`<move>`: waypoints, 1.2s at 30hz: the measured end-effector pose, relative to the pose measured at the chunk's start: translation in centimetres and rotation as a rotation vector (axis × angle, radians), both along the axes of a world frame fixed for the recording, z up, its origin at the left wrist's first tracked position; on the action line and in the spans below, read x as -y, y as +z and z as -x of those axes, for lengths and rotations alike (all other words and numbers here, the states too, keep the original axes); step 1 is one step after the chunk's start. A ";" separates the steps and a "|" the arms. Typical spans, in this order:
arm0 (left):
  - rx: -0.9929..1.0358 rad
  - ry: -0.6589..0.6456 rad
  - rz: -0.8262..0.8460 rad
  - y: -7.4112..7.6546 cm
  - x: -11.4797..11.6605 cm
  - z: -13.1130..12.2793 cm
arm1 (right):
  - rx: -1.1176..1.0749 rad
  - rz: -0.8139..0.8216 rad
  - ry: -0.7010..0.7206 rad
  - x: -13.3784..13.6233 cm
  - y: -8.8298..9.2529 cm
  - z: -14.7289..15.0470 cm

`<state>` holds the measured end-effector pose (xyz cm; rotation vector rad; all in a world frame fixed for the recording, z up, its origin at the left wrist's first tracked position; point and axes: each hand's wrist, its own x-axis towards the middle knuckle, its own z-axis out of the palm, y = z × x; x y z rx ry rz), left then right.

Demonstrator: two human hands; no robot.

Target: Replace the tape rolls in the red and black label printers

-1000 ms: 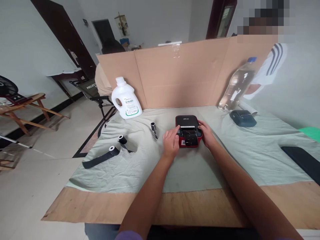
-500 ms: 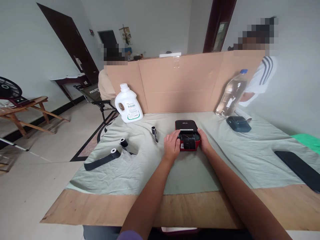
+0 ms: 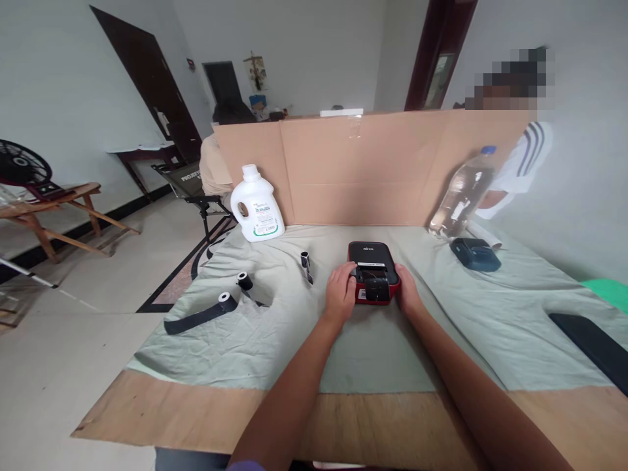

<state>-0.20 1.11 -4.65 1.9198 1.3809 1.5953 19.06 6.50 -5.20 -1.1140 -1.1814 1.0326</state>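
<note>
On the cloth [image 3: 275, 340], the left hand [image 3: 340, 293] and right hand [image 3: 406, 293] clasp the red printer [image 3: 373, 275] from both sides, fingers curled on it.

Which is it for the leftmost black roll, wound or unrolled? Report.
Partly unrolled: black roll lies on the green cloth, a long strip trailing flat leftward.

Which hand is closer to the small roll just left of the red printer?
Left. The left hand holds the red printer's left edge, just right of the small roll; the right hand holds the printer's opposite edge.
</note>
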 end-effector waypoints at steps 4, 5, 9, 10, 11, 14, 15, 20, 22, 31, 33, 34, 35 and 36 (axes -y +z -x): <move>0.344 -0.077 0.300 -0.7 -0.5 -0.9 | 0.089 -0.060 0.172 2.9 0.1 -0.9; 0.396 -0.126 0.374 -0.7 -0.5 -1.0 | 0.163 -0.077 0.190 3.5 0.3 -1.1; 0.446 -0.208 0.423 1.0 0.3 -0.2 | 0.349 -0.179 0.178 5.2 1.3 -0.1; 0.432 -0.190 0.397 1.9 0.7 0.5 | 0.376 -0.210 0.172 5.4 1.8 0.6; 0.410 -0.162 0.365 2.9 1.0 1.4 | 0.405 -0.239 0.169 5.5 2.5 1.5; 0.357 -0.053 0.254 6.4 1.6 5.7 | 0.485 -0.305 0.217 4.9 5.8 5.6; 0.364 -0.010 0.211 7.5 1.5 7.6 | 0.495 -0.325 0.246 4.4 7.1 7.5; 0.439 0.157 0.094 11.2 0.0 18.0 | 0.432 -0.414 0.409 0.8 11.2 18.6; 0.499 0.168 0.126 11.2 -1.2 21.6 | 0.404 -0.429 0.479 -1.1 10.7 22.6; 0.714 0.180 0.359 5.4 -7.3 27.9 | 0.595 -0.349 0.503 -6.9 5.2 29.9; 0.720 0.191 0.371 4.7 -7.9 28.1 | 0.661 -0.309 0.493 -7.7 4.8 30.2; 0.720 0.198 0.377 4.5 -8.1 28.1 | 0.685 -0.287 0.491 -8.1 4.8 30.4; 0.716 0.208 0.382 4.3 -8.3 28.0 | 0.703 -0.263 0.490 -8.4 4.8 30.6; 0.708 0.218 0.386 4.2 -8.4 28.0 | 0.719 -0.238 0.489 -8.6 4.8 30.9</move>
